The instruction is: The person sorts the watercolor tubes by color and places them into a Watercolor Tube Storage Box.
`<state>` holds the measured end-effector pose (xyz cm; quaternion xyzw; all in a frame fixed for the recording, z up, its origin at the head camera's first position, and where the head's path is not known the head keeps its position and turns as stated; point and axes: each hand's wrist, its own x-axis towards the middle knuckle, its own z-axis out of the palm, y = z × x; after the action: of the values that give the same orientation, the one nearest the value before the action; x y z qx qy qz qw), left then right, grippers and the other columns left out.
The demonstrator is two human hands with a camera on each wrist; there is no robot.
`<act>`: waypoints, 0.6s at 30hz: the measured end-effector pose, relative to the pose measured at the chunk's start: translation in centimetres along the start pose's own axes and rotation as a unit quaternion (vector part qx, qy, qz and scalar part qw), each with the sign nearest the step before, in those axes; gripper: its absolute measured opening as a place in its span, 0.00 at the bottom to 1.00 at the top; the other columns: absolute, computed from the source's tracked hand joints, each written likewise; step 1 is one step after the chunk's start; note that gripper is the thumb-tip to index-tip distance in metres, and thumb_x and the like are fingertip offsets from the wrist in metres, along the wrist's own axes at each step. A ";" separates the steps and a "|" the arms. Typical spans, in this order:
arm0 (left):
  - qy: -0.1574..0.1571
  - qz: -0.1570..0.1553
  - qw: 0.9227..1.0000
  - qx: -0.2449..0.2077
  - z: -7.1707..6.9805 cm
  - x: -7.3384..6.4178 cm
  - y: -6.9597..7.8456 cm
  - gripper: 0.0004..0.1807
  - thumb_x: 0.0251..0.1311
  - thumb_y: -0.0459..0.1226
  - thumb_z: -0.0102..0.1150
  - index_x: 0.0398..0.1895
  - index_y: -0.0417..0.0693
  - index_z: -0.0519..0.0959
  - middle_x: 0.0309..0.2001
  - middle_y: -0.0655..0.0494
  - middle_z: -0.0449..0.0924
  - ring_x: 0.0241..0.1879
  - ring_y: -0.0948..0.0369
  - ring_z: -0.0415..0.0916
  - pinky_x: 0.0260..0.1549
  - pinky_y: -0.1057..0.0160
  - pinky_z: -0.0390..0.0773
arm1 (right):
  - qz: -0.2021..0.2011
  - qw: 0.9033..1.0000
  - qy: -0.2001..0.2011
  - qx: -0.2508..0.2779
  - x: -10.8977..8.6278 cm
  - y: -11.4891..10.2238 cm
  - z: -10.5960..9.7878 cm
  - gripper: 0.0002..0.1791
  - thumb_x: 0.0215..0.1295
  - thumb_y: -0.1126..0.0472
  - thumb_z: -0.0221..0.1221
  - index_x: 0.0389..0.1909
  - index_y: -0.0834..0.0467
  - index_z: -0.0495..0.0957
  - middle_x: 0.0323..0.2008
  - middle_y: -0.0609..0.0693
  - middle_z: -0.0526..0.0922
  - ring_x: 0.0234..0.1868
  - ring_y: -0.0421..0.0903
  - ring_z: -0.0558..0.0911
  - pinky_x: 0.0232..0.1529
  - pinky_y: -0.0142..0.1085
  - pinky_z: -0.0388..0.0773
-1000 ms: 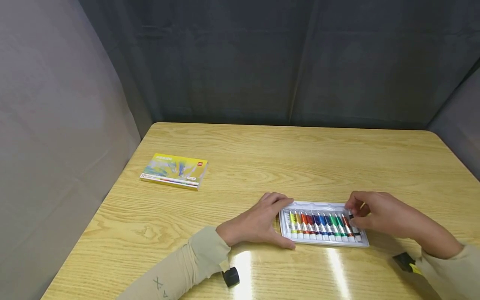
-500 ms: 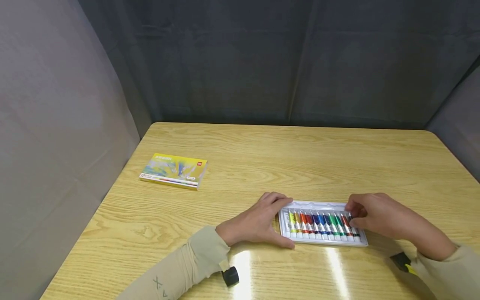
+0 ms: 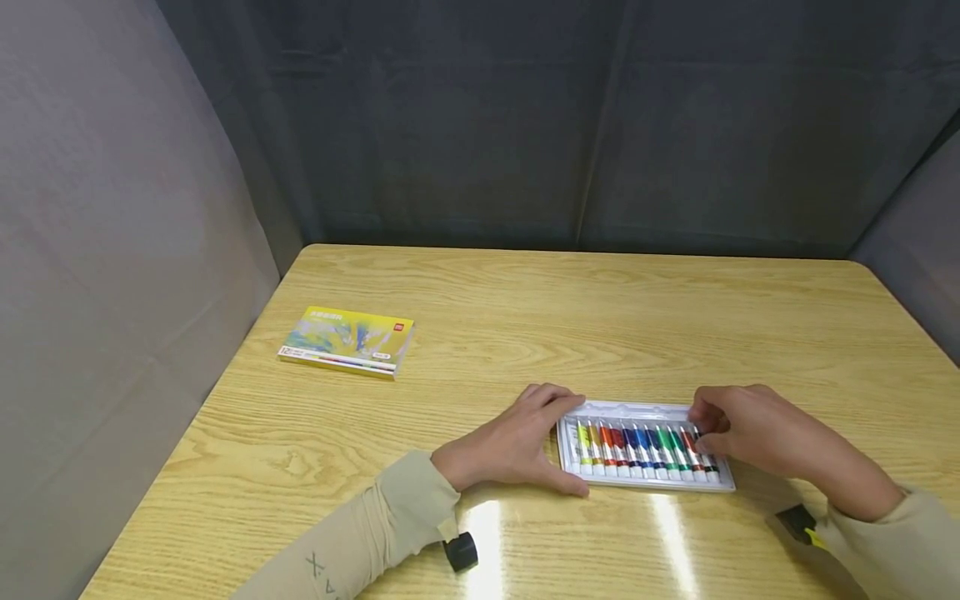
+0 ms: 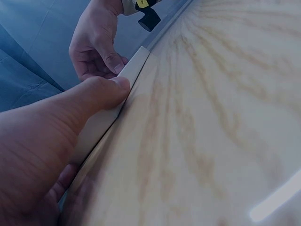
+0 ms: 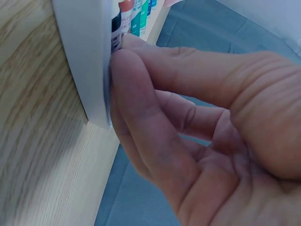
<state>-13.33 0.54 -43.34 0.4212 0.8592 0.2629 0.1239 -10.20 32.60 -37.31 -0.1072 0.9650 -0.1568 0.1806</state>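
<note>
A white plastic tray (image 3: 637,411) lies on the table with a row of several coloured paint tubes (image 3: 643,450), yellow at the left through red, blue and green to black at the right. My left hand (image 3: 517,442) holds the tray's left end, thumb at the near edge and fingers at the far corner. In the left wrist view that thumb presses on the tray's side wall (image 4: 136,63). At the right end, my right hand (image 3: 757,433) pinches the upper part of the black paint tube (image 5: 116,29) between thumb and fingers. The fingers hide that tube's top.
A yellow paint box (image 3: 348,340) with a printed cover lies at the left of the wood-grain table (image 3: 525,317). Dark curtains (image 3: 450,125) hang behind the table and grey ones at its sides. A black wrist device (image 3: 461,552) sits under the left sleeve.
The right hand has settled lower onto the black paint tube, which now lies more in line with the row. My left hand and the tray have barely moved.
</note>
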 end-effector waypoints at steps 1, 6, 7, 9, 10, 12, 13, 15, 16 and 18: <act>0.000 0.000 1.000 -0.001 0.0 0.0 0.0 0.61 0.48 0.65 0.75 0.82 0.52 0.58 0.76 0.56 0.62 0.74 0.60 0.60 0.73 0.61 0.70 | 0.001 1.000 0.001 -0.001 0.0 0.0 0.0 0.10 0.61 0.61 0.72 0.39 0.55 0.80 0.32 0.43 0.83 0.33 0.39 0.77 0.32 0.33 0.72; 0.001 0.002 1.000 -0.001 0.0 0.0 -0.1 0.60 0.49 0.65 0.75 0.81 0.52 0.59 0.76 0.56 0.62 0.73 0.60 0.60 0.73 0.61 0.70 | 0.002 1.000 -0.005 0.009 -0.2 -0.1 0.0 0.09 0.62 0.62 0.70 0.40 0.54 0.81 0.34 0.43 0.84 0.35 0.39 0.78 0.32 0.33 0.73; 0.001 0.002 1.000 -0.001 0.0 0.0 -0.1 0.60 0.49 0.65 0.75 0.81 0.52 0.59 0.76 0.56 0.62 0.73 0.60 0.60 0.73 0.61 0.70 | 0.001 1.000 -0.005 0.010 -0.2 -0.1 -0.1 0.09 0.63 0.62 0.70 0.41 0.54 0.81 0.34 0.43 0.85 0.35 0.39 0.79 0.32 0.33 0.74; 0.002 0.003 1.000 -0.001 0.0 0.0 0.0 0.60 0.49 0.65 0.74 0.81 0.52 0.59 0.76 0.56 0.62 0.73 0.60 0.60 0.73 0.61 0.70 | 0.000 1.000 -0.003 0.010 -0.3 0.0 -0.1 0.09 0.64 0.63 0.69 0.42 0.53 0.82 0.35 0.43 0.86 0.36 0.39 0.79 0.32 0.33 0.74; 0.002 0.003 1.000 -0.002 0.0 0.0 0.0 0.60 0.49 0.65 0.75 0.81 0.52 0.59 0.76 0.56 0.62 0.73 0.60 0.60 0.73 0.61 0.70 | -0.003 1.000 0.002 0.007 -0.3 0.0 -0.1 0.08 0.64 0.63 0.68 0.43 0.53 0.82 0.35 0.43 0.86 0.35 0.39 0.80 0.32 0.33 0.74; 0.002 0.002 1.000 -0.002 0.1 0.0 0.0 0.60 0.48 0.65 0.75 0.81 0.52 0.58 0.76 0.56 0.62 0.73 0.60 0.60 0.73 0.61 0.70 | -0.006 1.000 0.014 -0.002 -0.4 0.1 -0.1 0.08 0.65 0.62 0.68 0.43 0.53 0.82 0.34 0.42 0.86 0.34 0.38 0.79 0.31 0.33 0.74; 0.002 0.002 1.000 -0.002 0.1 0.0 0.0 0.60 0.48 0.65 0.75 0.81 0.52 0.58 0.76 0.56 0.62 0.73 0.60 0.60 0.73 0.61 0.70 | -0.008 1.000 0.023 -0.009 -0.3 0.1 -0.1 0.07 0.66 0.61 0.67 0.43 0.53 0.82 0.34 0.42 0.86 0.34 0.38 0.79 0.31 0.33 0.73; 0.002 0.001 1.000 -0.001 0.1 0.0 0.0 0.61 0.48 0.65 0.75 0.82 0.52 0.58 0.76 0.56 0.62 0.73 0.60 0.60 0.73 0.61 0.70 | -0.010 0.999 0.039 -0.012 -0.3 0.1 -0.1 0.08 0.67 0.58 0.68 0.43 0.53 0.82 0.34 0.43 0.85 0.33 0.39 0.78 0.31 0.34 0.73; 0.002 0.001 1.000 0.000 0.1 0.0 0.0 0.61 0.48 0.65 0.75 0.82 0.53 0.58 0.76 0.56 0.62 0.73 0.60 0.60 0.73 0.61 0.70 | -0.013 0.999 0.049 -0.013 -0.3 0.0 -0.1 0.10 0.66 0.56 0.68 0.44 0.54 0.83 0.34 0.44 0.85 0.34 0.40 0.79 0.32 0.35 0.74; 0.002 0.000 1.000 0.001 0.1 0.0 0.0 0.61 0.48 0.65 0.75 0.82 0.53 0.58 0.76 0.56 0.62 0.73 0.60 0.60 0.73 0.61 0.70 | -0.015 0.998 0.061 -0.009 -0.2 -0.2 0.0 0.17 0.64 0.49 0.70 0.47 0.55 0.83 0.40 0.47 0.86 0.38 0.44 0.82 0.34 0.38 0.78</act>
<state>-13.32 0.54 -43.41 0.4209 0.8595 0.2631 0.1222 -9.95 32.48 -37.15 -0.1137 0.9740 -0.1571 0.1176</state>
